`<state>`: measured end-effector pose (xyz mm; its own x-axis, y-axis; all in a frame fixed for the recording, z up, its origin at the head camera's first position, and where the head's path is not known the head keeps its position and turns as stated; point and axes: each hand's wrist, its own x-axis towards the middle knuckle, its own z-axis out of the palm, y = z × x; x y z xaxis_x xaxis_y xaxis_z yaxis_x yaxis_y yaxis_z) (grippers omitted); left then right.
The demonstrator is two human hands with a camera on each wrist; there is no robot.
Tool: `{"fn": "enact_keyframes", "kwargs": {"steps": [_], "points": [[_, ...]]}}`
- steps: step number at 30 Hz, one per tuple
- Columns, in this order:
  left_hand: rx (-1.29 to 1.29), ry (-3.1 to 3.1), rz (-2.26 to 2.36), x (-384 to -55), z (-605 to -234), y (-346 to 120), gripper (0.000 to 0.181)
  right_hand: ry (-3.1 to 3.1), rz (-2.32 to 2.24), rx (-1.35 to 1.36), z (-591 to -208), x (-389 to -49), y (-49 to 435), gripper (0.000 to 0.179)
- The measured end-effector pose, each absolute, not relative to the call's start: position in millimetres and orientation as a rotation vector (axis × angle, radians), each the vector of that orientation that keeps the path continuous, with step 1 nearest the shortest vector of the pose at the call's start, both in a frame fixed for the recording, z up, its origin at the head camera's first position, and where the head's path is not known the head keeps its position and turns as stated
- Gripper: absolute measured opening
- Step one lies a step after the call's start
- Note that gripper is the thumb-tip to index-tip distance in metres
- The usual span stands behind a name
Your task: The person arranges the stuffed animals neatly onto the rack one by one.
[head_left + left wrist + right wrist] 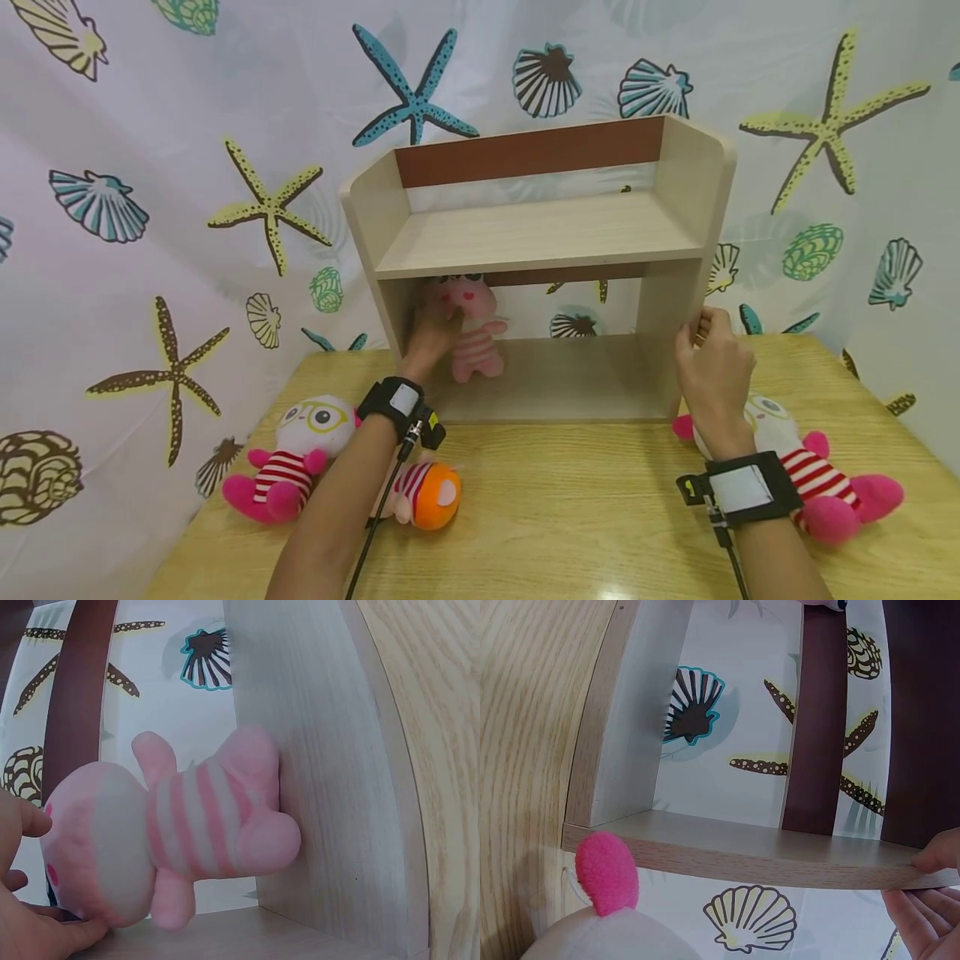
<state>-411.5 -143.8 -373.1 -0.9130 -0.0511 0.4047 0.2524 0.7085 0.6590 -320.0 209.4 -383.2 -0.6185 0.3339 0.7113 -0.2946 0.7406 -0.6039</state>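
A pink plush toy (pixel 475 333) with a striped body stands in the lower compartment of a small wooden shelf (pixel 540 233), near its left side panel. My left hand (pixel 435 331) reaches inside and holds the toy by its head. Seen from the left wrist, the fingers (pixel 75 935) curl about the head, and the toy's feet are at the shelf's bottom board (pixel 322 772). My right hand (pixel 716 367) grips the front edge of the right side panel (pixel 780 870), thumb on one face and fingers on the other.
On the wooden table (pixel 555 508), a white-headed plush toy in red stripes (pixel 288 462) sits at left. An orange-headed plush (pixel 435 496) lies beside my left forearm. Another striped plush (pixel 821 479) is partly behind my right wrist. A shell-patterned curtain (pixel 247 100) hangs behind.
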Motion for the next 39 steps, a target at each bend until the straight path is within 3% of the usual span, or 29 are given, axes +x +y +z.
{"fn": "enact_keyframes", "kwargs": {"steps": [11,27,35,39], "points": [[-0.164,-2.584,-0.971,-396,-365,-139,0.065,-2.032,0.893,-0.021,-384,-323,213,0.028],[-0.465,-2.481,-0.944,-355,-347,-128,0.070,-2.029,0.920,-0.029,-383,-321,213,0.028],[-0.624,-2.417,-0.932,-328,-350,-137,0.052,-2.028,0.927,-0.036,-384,-322,213,0.028],[-0.622,-2.460,-0.905,-317,-353,-144,0.053,-2.022,0.917,-0.028,-384,-323,213,0.027]]}}
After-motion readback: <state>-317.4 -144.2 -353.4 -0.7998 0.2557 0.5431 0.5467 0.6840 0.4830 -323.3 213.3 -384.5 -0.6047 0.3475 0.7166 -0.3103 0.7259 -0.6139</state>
